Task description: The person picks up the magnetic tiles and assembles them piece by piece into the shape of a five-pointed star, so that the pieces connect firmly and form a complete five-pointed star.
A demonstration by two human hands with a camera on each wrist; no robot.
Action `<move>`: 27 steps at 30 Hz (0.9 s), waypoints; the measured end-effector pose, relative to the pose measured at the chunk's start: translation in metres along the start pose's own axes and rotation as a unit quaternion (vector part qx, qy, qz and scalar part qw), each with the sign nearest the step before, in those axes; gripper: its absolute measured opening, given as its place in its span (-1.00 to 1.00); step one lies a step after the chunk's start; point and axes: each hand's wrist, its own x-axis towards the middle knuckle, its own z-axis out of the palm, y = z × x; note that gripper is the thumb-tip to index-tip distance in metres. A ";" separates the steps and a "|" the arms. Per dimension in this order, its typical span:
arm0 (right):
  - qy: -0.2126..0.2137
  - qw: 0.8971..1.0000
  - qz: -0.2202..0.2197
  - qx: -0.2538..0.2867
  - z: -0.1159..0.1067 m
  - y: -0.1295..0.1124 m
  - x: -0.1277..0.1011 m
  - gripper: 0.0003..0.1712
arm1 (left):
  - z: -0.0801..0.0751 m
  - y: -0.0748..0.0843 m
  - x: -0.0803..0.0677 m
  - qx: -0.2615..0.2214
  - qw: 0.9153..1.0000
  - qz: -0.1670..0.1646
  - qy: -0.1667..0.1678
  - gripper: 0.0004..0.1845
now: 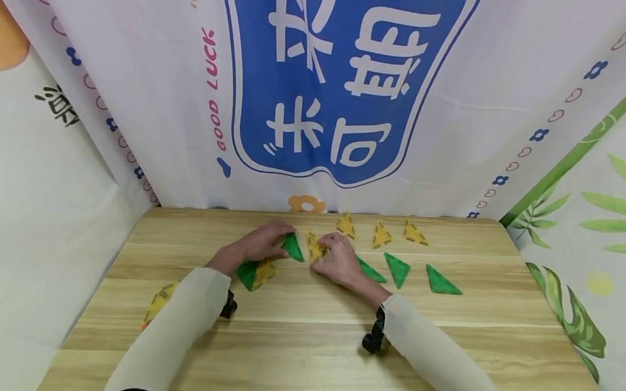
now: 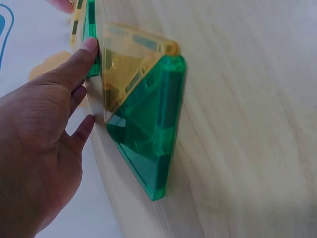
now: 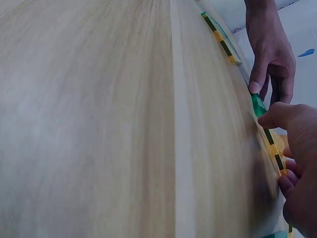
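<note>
My left hand (image 1: 255, 244) pinches a green triangular magnetic tile (image 1: 293, 248) between thumb and fingers, flat on the table. Just to its right, my right hand (image 1: 339, 260) grips a yellow triangular magnetic tile (image 1: 313, 247) by its edges. In the right wrist view the green tile (image 3: 257, 104) and the yellow tile (image 3: 274, 148) lie end to end; whether they touch I cannot tell. Under the left wrist, a green triangle (image 2: 143, 119) and a yellow triangle (image 2: 124, 59) lie edge to edge as a pair.
Along the table's back edge lie three yellow triangular tiles (image 1: 382, 236). Three green ones (image 1: 397, 270) lie right of my right hand, one partly hidden by it. More yellow tiles (image 1: 159, 301) sit beside the left forearm. A printed curtain (image 1: 183, 174) hangs behind the table.
</note>
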 end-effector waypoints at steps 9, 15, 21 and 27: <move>-0.030 0.999 -0.022 -0.004 -0.004 -0.001 -0.004 -0.35 | 0.003 0.012 0.000 -0.001 0.999 0.027 -0.030 -0.32; -0.047 0.998 -0.031 0.000 -0.005 -0.005 -0.009 -0.37 | 0.004 0.018 -0.001 0.002 0.999 0.031 -0.042 -0.31; -0.052 0.998 -0.034 -0.004 -0.002 -0.008 -0.011 -0.37 | 0.004 0.020 -0.003 0.007 0.998 0.038 -0.045 -0.33; -0.057 0.997 -0.044 -0.005 -0.002 -0.010 -0.016 -0.39 | 0.001 0.022 -0.007 0.001 0.998 0.030 -0.056 -0.32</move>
